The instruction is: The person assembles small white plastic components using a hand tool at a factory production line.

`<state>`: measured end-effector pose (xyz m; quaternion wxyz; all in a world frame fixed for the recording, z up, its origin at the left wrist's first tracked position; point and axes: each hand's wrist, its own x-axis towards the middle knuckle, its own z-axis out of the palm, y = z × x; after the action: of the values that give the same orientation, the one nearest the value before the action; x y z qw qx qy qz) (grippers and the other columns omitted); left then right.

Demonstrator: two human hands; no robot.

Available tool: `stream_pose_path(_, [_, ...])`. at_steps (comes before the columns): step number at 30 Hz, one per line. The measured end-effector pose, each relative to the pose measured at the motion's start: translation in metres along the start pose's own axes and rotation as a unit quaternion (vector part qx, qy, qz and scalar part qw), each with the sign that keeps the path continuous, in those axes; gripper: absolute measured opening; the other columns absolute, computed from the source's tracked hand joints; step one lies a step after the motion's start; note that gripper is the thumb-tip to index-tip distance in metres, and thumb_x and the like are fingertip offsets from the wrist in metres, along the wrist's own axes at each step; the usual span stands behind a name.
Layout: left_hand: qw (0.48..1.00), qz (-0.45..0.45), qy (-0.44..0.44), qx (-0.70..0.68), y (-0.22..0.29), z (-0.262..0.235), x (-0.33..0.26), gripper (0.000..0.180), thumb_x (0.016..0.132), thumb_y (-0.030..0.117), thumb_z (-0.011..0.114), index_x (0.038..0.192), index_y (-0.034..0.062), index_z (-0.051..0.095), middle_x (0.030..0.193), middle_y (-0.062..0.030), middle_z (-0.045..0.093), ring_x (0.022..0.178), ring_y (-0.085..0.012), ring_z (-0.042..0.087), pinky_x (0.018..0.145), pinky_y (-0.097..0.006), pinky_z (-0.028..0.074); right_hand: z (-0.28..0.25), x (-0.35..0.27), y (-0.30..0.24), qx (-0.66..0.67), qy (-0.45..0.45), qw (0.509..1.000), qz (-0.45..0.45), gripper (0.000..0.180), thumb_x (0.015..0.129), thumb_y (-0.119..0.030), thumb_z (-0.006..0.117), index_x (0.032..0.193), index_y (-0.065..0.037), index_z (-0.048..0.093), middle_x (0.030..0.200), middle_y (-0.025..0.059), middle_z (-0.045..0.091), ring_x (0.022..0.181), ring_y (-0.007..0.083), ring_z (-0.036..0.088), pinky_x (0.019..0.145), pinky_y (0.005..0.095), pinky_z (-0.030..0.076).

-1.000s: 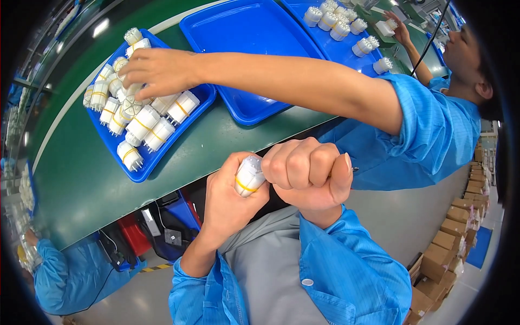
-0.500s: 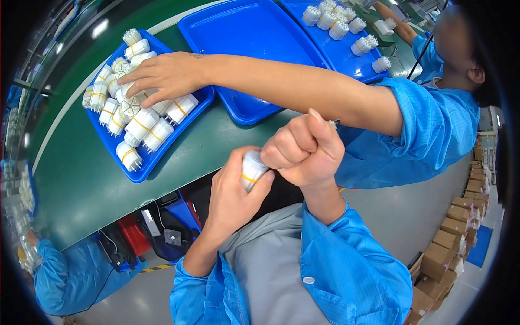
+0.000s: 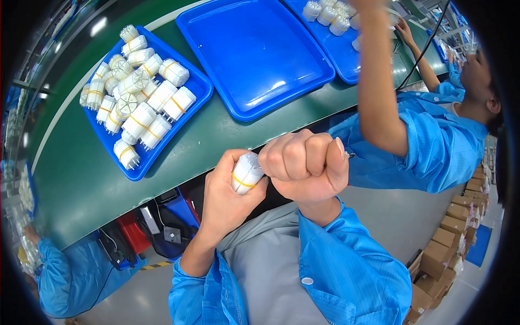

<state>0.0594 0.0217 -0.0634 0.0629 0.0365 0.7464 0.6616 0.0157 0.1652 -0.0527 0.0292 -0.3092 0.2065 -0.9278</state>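
My left hand is wrapped round a white ribbed plastic cylinder with a yellow band about it, held tilted in front of my body. Close against its right side, my right hand is closed in a fist. A thin metallic bit pokes out by the thumb, and a slim piece shows at the cylinder's side; the fist hides what lies between. Beyond my hands, a blue tray holds several similar white banded cylinders, some with prongs at the end.
An empty-looking blue tray lies mid-table on the green tabletop. Another blue tray with white parts sits to its right. A co-worker's arm reaches over it. Bags and bins are under the table edge; cardboard boxes line the right.
The co-worker's arm has swung from the left tray back to the right tray. My fist has turned and lowered slightly; my left hand keeps the cylinder, moved a little left.
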Motion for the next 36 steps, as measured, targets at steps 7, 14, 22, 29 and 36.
stream_pose_path(7, [0.997,0.024,0.032,0.071,0.000,0.003,-0.001,0.036,0.074,0.004,0.075,0.106,0.0014,0.059,0.088,-0.0152,0.069,0.079,-0.0258,0.071,0.069,-0.034,0.054,0.001,-0.002,0.003,-0.072,-0.004,0.997,0.011,0.051,0.104,-0.035,0.036,0.059,-0.013,0.029,0.049,-0.0015,0.031,0.044,0.0114,0.022,0.046,0.0306,0.022])
stream_pose_path(14, [0.988,0.040,0.025,0.146,-0.004,0.002,0.002,0.038,0.075,0.007,0.074,0.110,0.0016,0.058,0.091,-0.0190,0.068,0.082,-0.0334,0.070,0.070,-0.038,0.054,-0.010,0.005,0.000,0.032,0.030,0.990,0.133,0.048,0.105,-0.026,0.035,0.060,-0.011,0.031,0.052,-0.0032,0.025,0.046,0.0095,0.021,0.047,0.0300,0.022])
stream_pose_path(22, [1.000,-0.010,-0.004,0.018,-0.001,-0.007,0.002,0.037,0.078,0.006,0.074,0.107,0.0007,0.052,0.086,-0.0120,0.066,0.075,-0.0184,0.065,0.069,-0.030,0.050,-0.015,0.001,-0.013,0.048,0.028,0.997,0.061,0.050,0.105,-0.040,0.027,0.062,-0.015,0.031,0.053,-0.0037,0.029,0.048,0.0114,0.020,0.049,0.0308,0.022])
stream_pose_path(29, [0.998,0.018,0.029,0.049,-0.001,0.003,-0.001,0.038,0.075,0.003,0.075,0.106,0.0029,0.052,0.084,-0.0052,0.065,0.074,-0.0089,0.060,0.064,-0.025,0.048,-0.005,-0.002,0.000,-0.011,0.005,1.000,0.012,0.050,0.105,-0.039,0.033,0.061,-0.014,0.030,0.050,-0.0024,0.030,0.044,0.0113,0.022,0.046,0.0297,0.022])
stream_pose_path(36, [0.994,0.038,0.043,0.098,-0.002,0.005,-0.003,0.039,0.075,0.004,0.075,0.106,0.0018,0.051,0.083,-0.0107,0.067,0.075,-0.0136,0.066,0.064,-0.029,0.051,-0.001,-0.001,0.002,-0.082,-0.014,0.996,0.013,0.051,0.104,-0.041,0.034,0.062,-0.014,0.028,0.048,-0.0025,0.030,0.041,0.0111,0.022,0.044,0.0292,0.021])
